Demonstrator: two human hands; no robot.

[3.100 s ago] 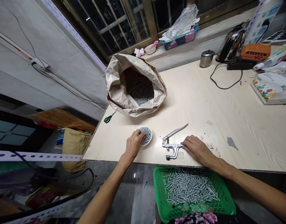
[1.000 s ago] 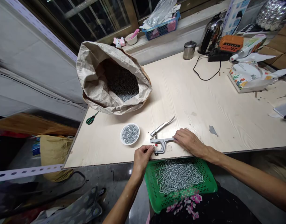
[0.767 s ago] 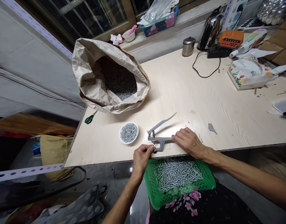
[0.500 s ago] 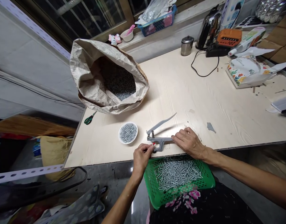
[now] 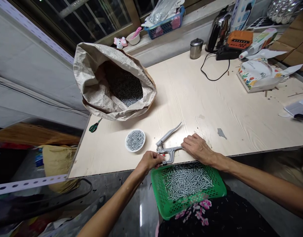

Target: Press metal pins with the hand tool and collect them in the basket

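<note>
Grey snap-fastener pliers (image 5: 170, 154) lie at the table's front edge, their upper handle raised and a coil spring showing near the hinge. My right hand (image 5: 197, 148) is closed around the end of the lower handle. At the jaw, close to a small red part, my left hand (image 5: 152, 160) pinches with thumb and fingers; whatever is between them is too small and hidden to name. Left of the pliers stands a white bowl (image 5: 135, 140) full of small metal pieces. Below the edge, a green basket (image 5: 163, 207) holds many short metal pins (image 5: 188, 181).
A large woven sack (image 5: 89, 65) of small metal pieces stands open at the back left. Green-handled scissors (image 5: 93, 127) lie by the left edge. Farther back are a metal canister (image 5: 196, 49), a kettle (image 5: 219, 29), a black cord and a tissue pack (image 5: 259, 75).
My left hand has shifted slightly at the jaw, its forearm swinging outward to the left. The pliers have turned a little, and the raised handle's tip sits lower and farther left.
</note>
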